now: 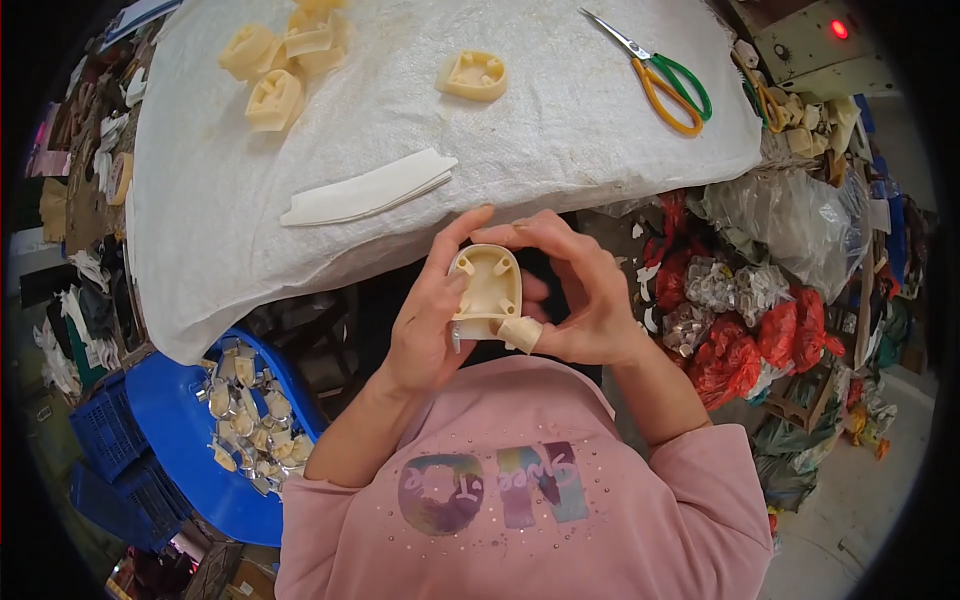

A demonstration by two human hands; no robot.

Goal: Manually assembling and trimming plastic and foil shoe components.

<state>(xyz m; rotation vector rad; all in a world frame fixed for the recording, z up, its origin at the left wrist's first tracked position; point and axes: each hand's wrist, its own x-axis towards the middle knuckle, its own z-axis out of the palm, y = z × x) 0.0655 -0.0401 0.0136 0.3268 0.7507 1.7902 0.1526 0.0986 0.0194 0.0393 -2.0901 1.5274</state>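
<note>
My left hand [428,322] and my right hand [585,290] hold a cream plastic shoe heel [488,280] between them, in front of my chest at the table's near edge. It is D-shaped and hollow, with small posts inside. Fingers of both hands close round its sides and meet near its far rim. Beige tape [520,334] wraps my right thumb. A small whitish flap shows beneath the heel by my left hand. Beyond my hands, a few white strips [370,187] lie stacked on the table. Another cream heel [475,75] rests farther back, alone.
A white woven cloth covers the table [540,130]. Several cream heels [275,100] cluster at the back left. Scissors [665,85] with green and orange handles lie back right. At lower left, a blue basin [165,420] holds many small pieces. Red and clear plastic bags [735,355] crowd the right.
</note>
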